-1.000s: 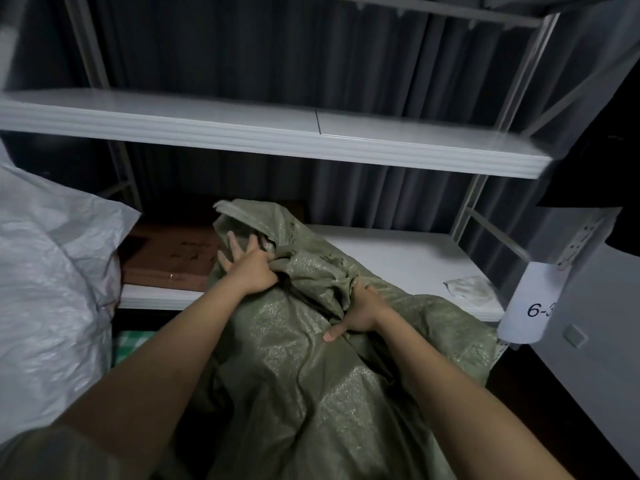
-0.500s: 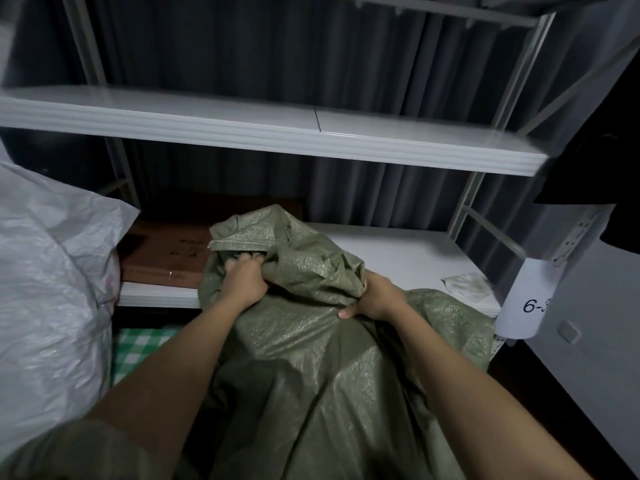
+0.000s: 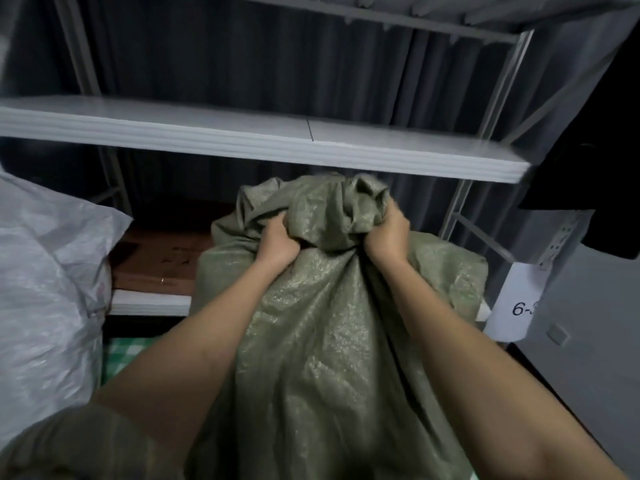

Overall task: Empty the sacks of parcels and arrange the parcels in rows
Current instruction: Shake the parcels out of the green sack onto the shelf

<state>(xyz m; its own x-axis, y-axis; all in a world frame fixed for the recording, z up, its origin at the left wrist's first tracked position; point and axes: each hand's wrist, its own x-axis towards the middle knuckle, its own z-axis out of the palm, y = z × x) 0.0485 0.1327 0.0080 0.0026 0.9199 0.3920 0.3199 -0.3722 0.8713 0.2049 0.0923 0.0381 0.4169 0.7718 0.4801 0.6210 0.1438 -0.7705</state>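
A large olive-green woven plastic sack (image 3: pixel 322 341) stands in front of a white metal shelving rack (image 3: pixel 263 140), its bunched top raised to just below the rack's middle shelf. The left hand (image 3: pixel 277 242) has its grip clamped on a gathered fold of the sack near the top, and the right hand (image 3: pixel 388 237) grips another fold beside it, fingers curled into the fabric. To the left stands a white woven plastic sack (image 3: pixel 45 289). A flat brown cardboard box (image 3: pixel 162 258) lies on the lower shelf behind the green sack. A white paper label marked "6-" (image 3: pixel 516 303) hangs on the rack's right post.
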